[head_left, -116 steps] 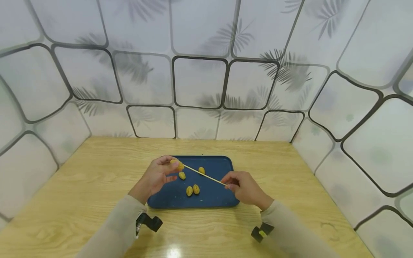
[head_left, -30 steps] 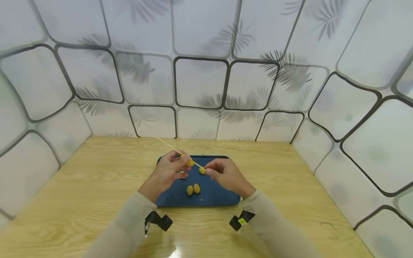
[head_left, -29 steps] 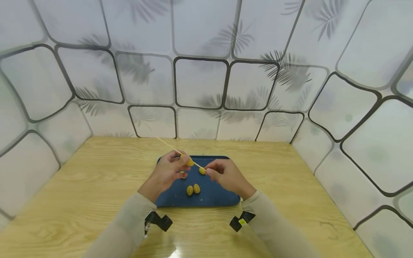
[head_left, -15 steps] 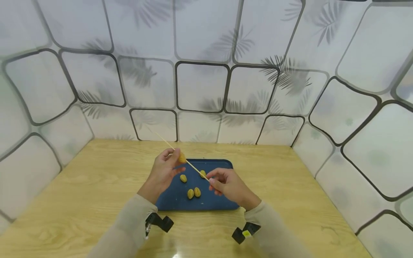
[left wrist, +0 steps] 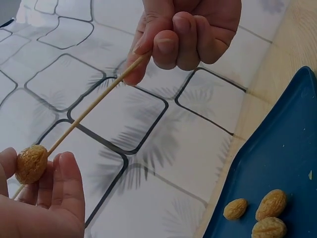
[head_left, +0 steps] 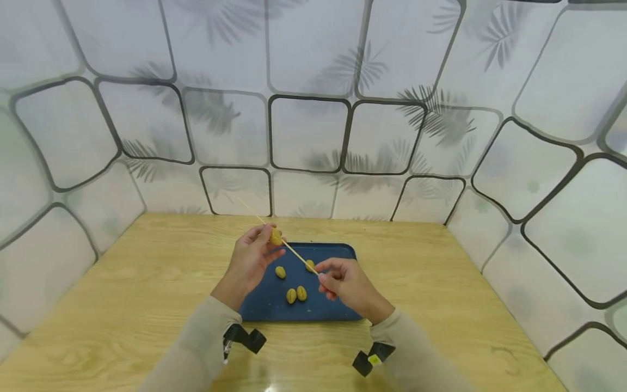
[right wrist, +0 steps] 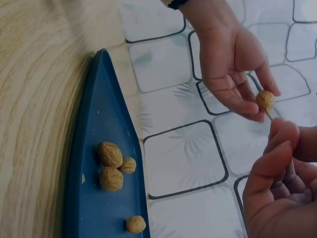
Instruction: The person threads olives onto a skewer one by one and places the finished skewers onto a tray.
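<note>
My left hand [head_left: 248, 262] pinches a wrinkled, yellow-brown oval dried fruit [head_left: 276, 236] above the far left of the tray. A thin wooden skewer [head_left: 297, 255] runs through this fruit, its far end sticking out up and left past the fingers. Between thumb and forefinger, my right hand [head_left: 350, 284] holds the skewer's near end, lower and to the right. In the left wrist view a long bare stretch of skewer [left wrist: 94, 106] separates the fruit [left wrist: 31, 163] from the right fingertips. The right wrist view shows the left fingers around the fruit [right wrist: 265, 99].
Below the hands a dark blue tray [head_left: 318, 312] lies on the wooden table [head_left: 161, 272]. Several similar dried fruits [head_left: 301, 293] are on it, two of them side by side near its front. A patterned wall covering [head_left: 308, 136] stands behind the table.
Earlier the fruit sat at the skewer's far tip; by a second ago the skewer stuck out well beyond it. Since then the right hand has moved slightly down, away from the left.
</note>
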Motion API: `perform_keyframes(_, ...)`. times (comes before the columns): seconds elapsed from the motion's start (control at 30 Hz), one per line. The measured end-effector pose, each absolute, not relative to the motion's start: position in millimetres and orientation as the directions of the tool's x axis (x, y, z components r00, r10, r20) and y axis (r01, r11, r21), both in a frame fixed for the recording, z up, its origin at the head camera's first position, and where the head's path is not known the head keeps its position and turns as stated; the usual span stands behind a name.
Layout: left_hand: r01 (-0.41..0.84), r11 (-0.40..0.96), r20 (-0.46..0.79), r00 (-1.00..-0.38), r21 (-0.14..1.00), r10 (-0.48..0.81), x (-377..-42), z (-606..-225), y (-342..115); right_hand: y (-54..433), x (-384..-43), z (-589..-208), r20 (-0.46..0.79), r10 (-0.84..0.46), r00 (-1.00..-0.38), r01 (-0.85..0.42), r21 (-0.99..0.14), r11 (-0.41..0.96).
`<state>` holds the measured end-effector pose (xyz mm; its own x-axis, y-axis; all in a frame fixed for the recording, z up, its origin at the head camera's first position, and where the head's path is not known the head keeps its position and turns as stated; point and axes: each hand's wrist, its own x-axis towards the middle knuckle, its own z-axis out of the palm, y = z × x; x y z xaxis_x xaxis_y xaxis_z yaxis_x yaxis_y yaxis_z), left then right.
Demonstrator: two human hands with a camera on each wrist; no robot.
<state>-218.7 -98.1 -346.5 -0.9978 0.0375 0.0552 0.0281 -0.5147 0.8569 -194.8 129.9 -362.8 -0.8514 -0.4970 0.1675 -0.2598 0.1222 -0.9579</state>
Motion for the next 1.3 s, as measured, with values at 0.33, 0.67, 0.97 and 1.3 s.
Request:
perform_keyframes(0.33,-0.058,-0.567,-0.008,-0.996,0.822,0.089,-215,-349,-96,126,-191,-364,0.218,-0.434,-0.874,-0.325,-0.926,0.191)
perform_keyframes(0.67,-0.046,-0.541,-0.019,-0.998,0.84,0.055,-215,-339,-87,137,-205,-359,0.27,-0.368,-0.89,-0.379,-0.887,0.265)
perform_keyframes(0.97,-0.061,-0.536,-0.053,-0.998,0.842,0.031,-216,-341,-84,130,-206,-353,0.19,-0.278,-0.941,-0.295,-0.866,0.405)
perform_keyframes(1.3,-0.108,-0.53,-0.108,-0.994,0.841,0.031,-217,-346,-84,122,-206,-345,0.167,-0.249,-0.954,-0.263,-0.865,0.427)
